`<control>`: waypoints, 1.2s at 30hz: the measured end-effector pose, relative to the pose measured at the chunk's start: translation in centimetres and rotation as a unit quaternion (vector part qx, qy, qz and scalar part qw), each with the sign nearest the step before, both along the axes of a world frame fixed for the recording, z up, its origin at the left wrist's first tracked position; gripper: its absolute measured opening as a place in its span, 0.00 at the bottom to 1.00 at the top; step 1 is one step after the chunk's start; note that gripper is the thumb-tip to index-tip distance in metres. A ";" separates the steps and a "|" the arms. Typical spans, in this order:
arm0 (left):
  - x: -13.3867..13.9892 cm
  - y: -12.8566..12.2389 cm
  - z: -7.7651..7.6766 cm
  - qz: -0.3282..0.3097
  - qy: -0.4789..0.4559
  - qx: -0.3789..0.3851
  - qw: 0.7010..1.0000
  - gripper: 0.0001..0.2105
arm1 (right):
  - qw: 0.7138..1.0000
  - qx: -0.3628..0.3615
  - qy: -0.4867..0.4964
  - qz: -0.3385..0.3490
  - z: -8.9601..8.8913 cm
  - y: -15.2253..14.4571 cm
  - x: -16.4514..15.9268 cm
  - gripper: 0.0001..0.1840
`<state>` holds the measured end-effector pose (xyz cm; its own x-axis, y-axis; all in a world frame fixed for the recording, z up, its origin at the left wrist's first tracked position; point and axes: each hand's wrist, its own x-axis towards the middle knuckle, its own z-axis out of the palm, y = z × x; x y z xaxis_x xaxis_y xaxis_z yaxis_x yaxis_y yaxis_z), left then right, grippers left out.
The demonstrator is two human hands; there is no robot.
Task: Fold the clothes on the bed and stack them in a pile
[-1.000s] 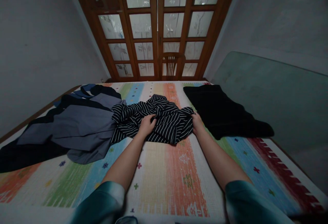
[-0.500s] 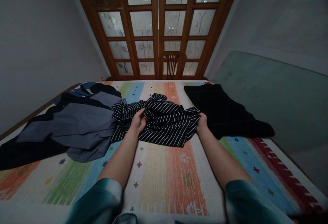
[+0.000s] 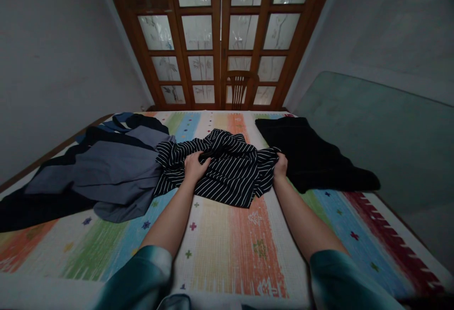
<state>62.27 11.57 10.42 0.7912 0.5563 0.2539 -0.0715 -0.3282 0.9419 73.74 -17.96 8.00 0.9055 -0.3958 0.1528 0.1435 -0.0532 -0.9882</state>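
A black shirt with white stripes (image 3: 230,173) lies crumpled in the middle of the table, its upper part bunched in folds. My left hand (image 3: 195,167) is on its left-centre part, thumb apart from the fingers and dark cloth between them; the fingertips are partly hidden. At the shirt's right end, my right hand (image 3: 280,166) is closed around the edge of the cloth, fingers curled.
Grey and black clothes (image 3: 113,163) lie in a loose pile on the left, touching the striped shirt. A folded black garment (image 3: 312,154) lies at the right. The colourful striped tablecloth (image 3: 213,244) covers the table. A wooden chair (image 3: 241,81) stands beyond the far edge.
The raised fold at the shirt's centre has dropped and spread flatter. My left hand has turned over it with the thumb out; my right hand stays at the right end.
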 end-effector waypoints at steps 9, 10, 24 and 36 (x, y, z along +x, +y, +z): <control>0.0 0.9 0.4 -0.033 0.067 -0.019 0.997 0.07 | 0.998 0.000 -0.054 0.010 0.6 -0.7 -0.1 0.12; 0.0 1.0 0.6 -0.049 0.057 -0.059 0.995 0.08 | 0.998 -0.007 -0.062 0.008 0.6 -0.6 -0.1 0.11; -0.3 1.6 1.0 -0.256 0.130 -0.272 0.918 0.05 | 0.900 -0.339 -0.153 0.228 6.5 1.4 -1.9 0.13; 4.6 3.0 -0.7 -0.079 0.150 0.014 0.985 0.12 | 0.701 -0.613 0.021 0.364 2.0 0.8 -4.3 0.41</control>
